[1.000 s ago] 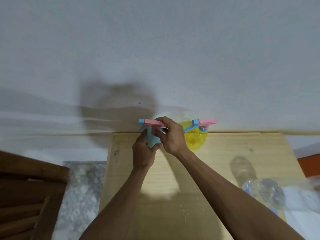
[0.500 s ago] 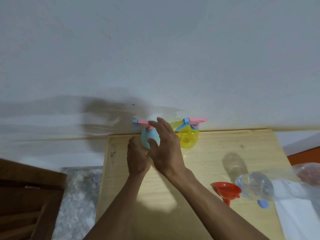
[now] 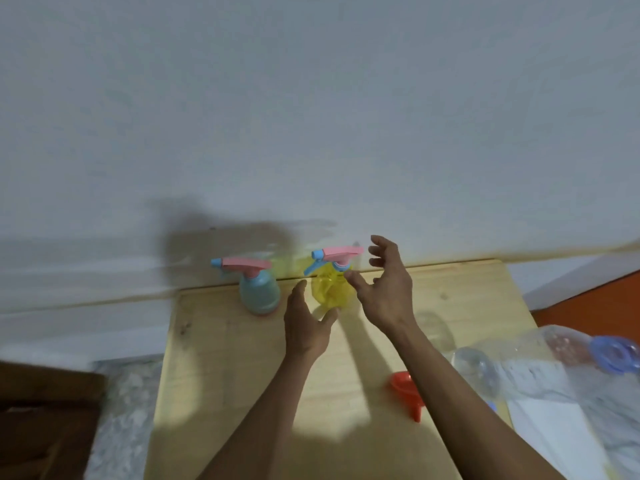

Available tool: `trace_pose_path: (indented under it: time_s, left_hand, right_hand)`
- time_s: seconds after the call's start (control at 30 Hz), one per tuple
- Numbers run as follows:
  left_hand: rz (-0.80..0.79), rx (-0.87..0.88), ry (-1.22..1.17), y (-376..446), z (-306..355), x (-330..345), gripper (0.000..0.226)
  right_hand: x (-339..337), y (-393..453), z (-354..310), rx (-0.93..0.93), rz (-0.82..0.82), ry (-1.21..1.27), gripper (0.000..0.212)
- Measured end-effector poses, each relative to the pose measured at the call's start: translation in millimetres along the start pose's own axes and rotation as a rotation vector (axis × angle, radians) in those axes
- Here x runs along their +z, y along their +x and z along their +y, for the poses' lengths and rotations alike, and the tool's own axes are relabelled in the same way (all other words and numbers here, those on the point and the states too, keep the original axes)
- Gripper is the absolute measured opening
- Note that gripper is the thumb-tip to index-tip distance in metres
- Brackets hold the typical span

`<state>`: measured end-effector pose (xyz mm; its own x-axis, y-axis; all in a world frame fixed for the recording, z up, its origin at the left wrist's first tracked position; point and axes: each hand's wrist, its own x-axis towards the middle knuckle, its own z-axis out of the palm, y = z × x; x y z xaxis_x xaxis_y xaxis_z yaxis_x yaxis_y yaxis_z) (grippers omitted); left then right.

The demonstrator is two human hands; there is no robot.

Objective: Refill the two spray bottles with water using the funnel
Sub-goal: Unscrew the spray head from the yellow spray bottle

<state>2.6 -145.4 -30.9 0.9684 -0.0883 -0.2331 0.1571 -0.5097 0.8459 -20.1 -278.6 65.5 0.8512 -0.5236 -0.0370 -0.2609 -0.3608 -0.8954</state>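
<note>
Hands are closing on the yellow spray bottle (image 3: 330, 291) at the table's (image 3: 214, 358) far edge: your left hand (image 3: 306, 325) and right hand (image 3: 388, 289) are both spread, apparently holding nothing yet. Next, you're needing to unscrew its pink head (image 3: 341, 254); the funnel (image 3: 405, 389) is lying near the right edge.

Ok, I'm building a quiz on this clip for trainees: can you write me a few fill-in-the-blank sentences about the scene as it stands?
1. Both hands, the left hand and the right hand, are reaching for the ____ spray bottle.
2. The blue spray bottle stands to the ____ of it.
3. The funnel on the wooden table is ____ in colour.
4. Both spray heads are ____.

Missing words: yellow; left; red; pink
</note>
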Motion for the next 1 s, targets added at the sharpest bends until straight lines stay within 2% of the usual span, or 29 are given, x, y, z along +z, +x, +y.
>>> trace_pose_path:
  time_s: [0.1,0.27,0.43,0.6,0.8,1.0]
  left_hand:
    - [0.014,0.027,-0.040,16,9,9,0.076]
    - [0.029,0.099,-0.031,21,17,18,0.067]
    - [0.040,0.091,-0.027,9,13,20,0.071]
    - [0.054,0.096,-0.056,-33,19,5,0.089]
    - [0.100,0.202,-0.117,-89,38,-16,0.074]
    - [0.195,0.266,-0.262,-149,49,-31,0.078]
  right_hand:
    - [9,13,11,0.027,-0.054,0.077,0.070]
    - [18,24,27,0.068,-0.103,0.200,0.045]
    - [17,22,29,0.066,-0.117,0.231,0.031]
    - [-3,4,12,0.046,-0.143,0.284,0.022]
    - [-32,-30,-20,-0.046,-0.181,0.309,0.016]
    - [-50,-83,-44,-0.079,-0.160,0.396,0.019]
